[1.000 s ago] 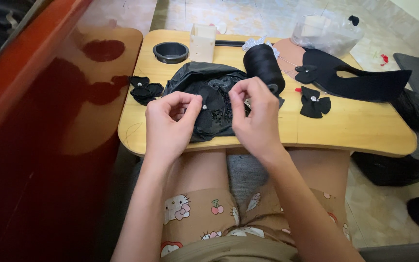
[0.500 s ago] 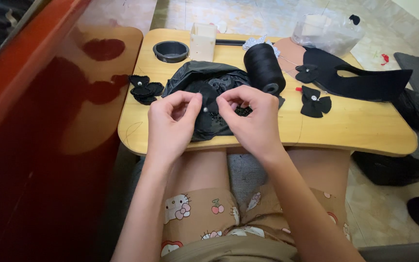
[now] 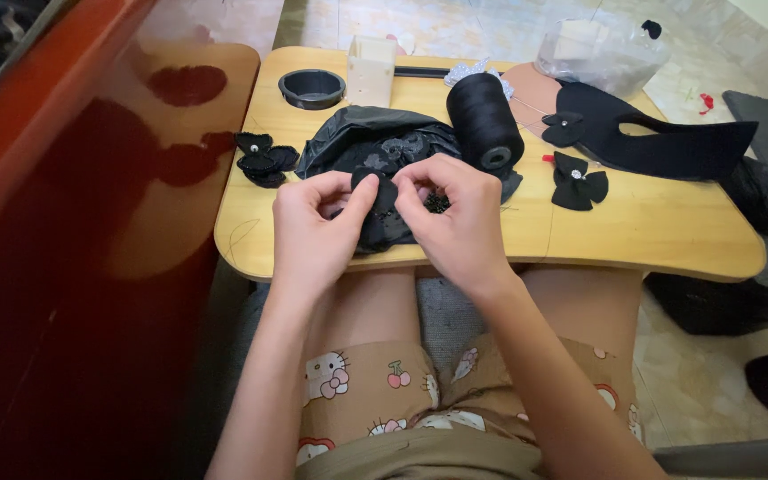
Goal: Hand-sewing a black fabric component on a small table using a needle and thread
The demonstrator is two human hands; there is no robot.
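Pinching a small black fabric piece [image 3: 382, 197] between both hands, fingertips narrowed on it: left hand [image 3: 313, 227] from the left, right hand [image 3: 455, 213] from the right, about equally near, piece upright at the near table edge. Just behind, black bag [image 3: 357, 142], black beads [image 3: 437, 203]. Farther: thread spool [image 3: 484, 120], black bow [image 3: 264, 160], round black cup [image 3: 311, 87] on wooden table [image 3: 651, 231].

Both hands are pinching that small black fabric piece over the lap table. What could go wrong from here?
1. The small black fabric piece sits between the fingertips of the left hand and right hand; it might slip into the black fabric pile and be hard to spot.
2. The thread spool lies on its side close by and may roll if nudged.
3. Tiny dark beads by the right hand could scatter.
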